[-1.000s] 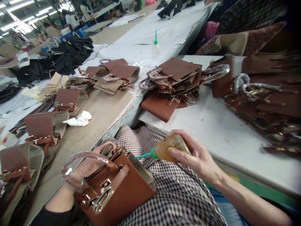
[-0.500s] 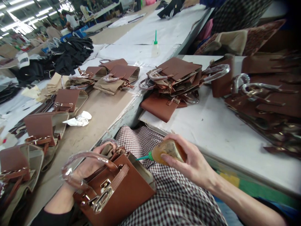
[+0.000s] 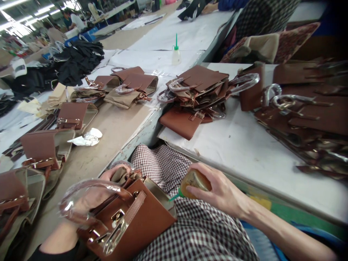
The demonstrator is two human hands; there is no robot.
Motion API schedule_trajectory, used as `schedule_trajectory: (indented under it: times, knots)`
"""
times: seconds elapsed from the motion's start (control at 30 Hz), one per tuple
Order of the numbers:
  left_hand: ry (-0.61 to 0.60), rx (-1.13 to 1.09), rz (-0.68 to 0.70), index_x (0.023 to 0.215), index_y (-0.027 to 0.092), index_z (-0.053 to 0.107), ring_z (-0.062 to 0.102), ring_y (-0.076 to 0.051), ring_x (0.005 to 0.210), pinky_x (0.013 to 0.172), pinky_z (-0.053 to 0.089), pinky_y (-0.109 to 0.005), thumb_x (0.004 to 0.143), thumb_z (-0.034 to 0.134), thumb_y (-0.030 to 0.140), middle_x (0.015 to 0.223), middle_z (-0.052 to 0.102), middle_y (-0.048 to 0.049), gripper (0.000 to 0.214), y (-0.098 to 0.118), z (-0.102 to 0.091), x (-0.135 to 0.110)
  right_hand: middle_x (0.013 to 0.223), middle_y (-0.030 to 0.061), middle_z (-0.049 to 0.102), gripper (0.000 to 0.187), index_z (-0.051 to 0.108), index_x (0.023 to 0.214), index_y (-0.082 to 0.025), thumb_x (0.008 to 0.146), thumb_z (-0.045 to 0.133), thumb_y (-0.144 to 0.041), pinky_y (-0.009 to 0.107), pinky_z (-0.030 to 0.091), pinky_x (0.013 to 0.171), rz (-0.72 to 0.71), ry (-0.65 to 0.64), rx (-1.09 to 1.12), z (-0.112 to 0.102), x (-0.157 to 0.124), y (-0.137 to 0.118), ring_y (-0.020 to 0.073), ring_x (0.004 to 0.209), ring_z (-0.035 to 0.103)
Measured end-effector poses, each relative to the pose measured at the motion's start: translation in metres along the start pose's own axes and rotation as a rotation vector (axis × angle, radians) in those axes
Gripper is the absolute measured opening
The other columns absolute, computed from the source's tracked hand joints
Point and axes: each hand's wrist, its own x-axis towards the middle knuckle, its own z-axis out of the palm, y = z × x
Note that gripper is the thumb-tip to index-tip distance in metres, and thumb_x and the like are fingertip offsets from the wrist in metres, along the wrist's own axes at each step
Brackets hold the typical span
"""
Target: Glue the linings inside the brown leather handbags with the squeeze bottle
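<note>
A brown handbag (image 3: 152,214) rests tilted on the checkered cloth over my lap, its side panel facing right. My left hand (image 3: 94,195) is closed on the bag's upper part, behind the plastic-wrapped handle (image 3: 67,203); some fingers are hidden by the bag. In my right hand (image 3: 214,185) is a squeeze bottle (image 3: 197,183) of amber liquid, tipped to the left. Its thin green nozzle (image 3: 176,196) points at the bag's open side edge, near the lower corner. Whether the tip touches the edge I cannot tell. Gold-coloured hardware (image 3: 118,217) shows on the bag's front.
More brown handbags (image 3: 72,114) line the left table, beside a crumpled white paper (image 3: 88,137). A stack of bags (image 3: 202,81) and another pile (image 3: 312,105) lie on the right table. Farther back stands a green-nozzled bottle (image 3: 176,56). Another person's hand (image 3: 210,8) is at the far table.
The bottle's nozzle has moved down and right along the bag's side edge, from near the top toward the lower corner. The bag has shifted slightly left in view, still held.
</note>
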Motion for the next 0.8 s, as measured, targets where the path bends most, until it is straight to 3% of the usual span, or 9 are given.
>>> schedule_trajectory:
  times: [0.07, 0.13, 0.33, 0.4, 0.5, 0.63, 0.8]
  knots:
    - [-0.015, -0.128, -0.026, 0.099, 0.026, 0.062, 0.068, -0.019, 0.091, 0.084, 0.054, -0.027, 0.074, 0.081, 0.022, 0.101, 0.071, 0.0075, 0.031, 0.004, -0.004, -0.003, 0.098, 0.002, 0.07, 0.027, 0.063, 0.116, -0.023, 0.094, 0.07, -0.038, 0.039, 0.048, 0.076, 0.033, -0.003, 0.018, -0.002, 0.0, 0.001, 0.0227, 0.082, 0.062]
    - [0.041, -0.108, -0.013, 0.097, 0.025, 0.065, 0.065, -0.017, 0.093, 0.084, 0.05, -0.023, 0.069, 0.083, 0.018, 0.099, 0.068, 0.0102, 0.033, 0.008, -0.014, -0.009, 0.095, 0.0013, 0.071, 0.028, 0.064, 0.115, -0.024, 0.093, 0.07, -0.041, 0.039, 0.047, 0.074, 0.081, 0.002, 0.085, -0.006, -0.001, 0.002, 0.0235, 0.08, 0.062]
    - [0.162, 0.382, 0.129, 0.095, 0.023, 0.065, 0.06, -0.015, 0.089, 0.083, 0.044, -0.022, 0.076, 0.067, 0.01, 0.095, 0.064, 0.0085, 0.023, 0.024, -0.046, -0.035, 0.096, 0.0016, 0.072, 0.04, 0.063, 0.117, -0.026, 0.094, 0.071, -0.058, 0.039, 0.053, 0.077, 0.193, 0.16, 0.425, -0.016, -0.003, 0.011, 0.0272, 0.089, 0.067]
    - [0.157, 0.409, 0.131, 0.094, 0.023, 0.064, 0.06, -0.016, 0.089, 0.08, 0.045, -0.023, 0.074, 0.066, 0.01, 0.095, 0.065, 0.0069, 0.024, 0.024, -0.041, -0.039, 0.095, 0.0019, 0.071, 0.042, 0.062, 0.119, -0.027, 0.093, 0.072, -0.059, 0.039, 0.054, 0.076, 0.209, 0.253, 0.44, -0.016, -0.001, 0.016, 0.0277, 0.09, 0.068]
    - [0.054, 0.445, 0.138, 0.093, 0.024, 0.064, 0.061, -0.017, 0.083, 0.076, 0.047, -0.025, 0.074, 0.063, 0.01, 0.09, 0.066, 0.0043, 0.024, 0.017, -0.021, -0.04, 0.099, 0.0036, 0.072, 0.043, 0.062, 0.121, -0.027, 0.093, 0.073, -0.058, 0.04, 0.054, 0.077, 0.208, 0.317, 0.386, -0.011, 0.003, 0.024, 0.0284, 0.091, 0.068]
    - [0.02, 0.454, 0.195, 0.091, 0.025, 0.061, 0.063, -0.017, 0.08, 0.074, 0.048, -0.025, 0.075, 0.061, 0.007, 0.09, 0.069, 0.0029, 0.024, 0.007, 0.003, -0.044, 0.1, 0.0037, 0.073, 0.042, 0.063, 0.12, -0.026, 0.093, 0.073, -0.056, 0.042, 0.055, 0.081, 0.187, 0.256, 0.331, -0.004, 0.019, 0.028, 0.0288, 0.091, 0.069]
    - [-0.015, 0.465, 0.212, 0.093, 0.027, 0.059, 0.062, -0.015, 0.081, 0.076, 0.048, -0.024, 0.08, 0.058, 0.006, 0.09, 0.068, 0.0044, 0.025, 0.009, 0.01, -0.049, 0.097, 0.004, 0.073, 0.044, 0.062, 0.118, -0.023, 0.09, 0.073, -0.056, 0.043, 0.054, 0.081, 0.137, 0.202, 0.205, 0.003, 0.052, 0.019, 0.0283, 0.089, 0.068]
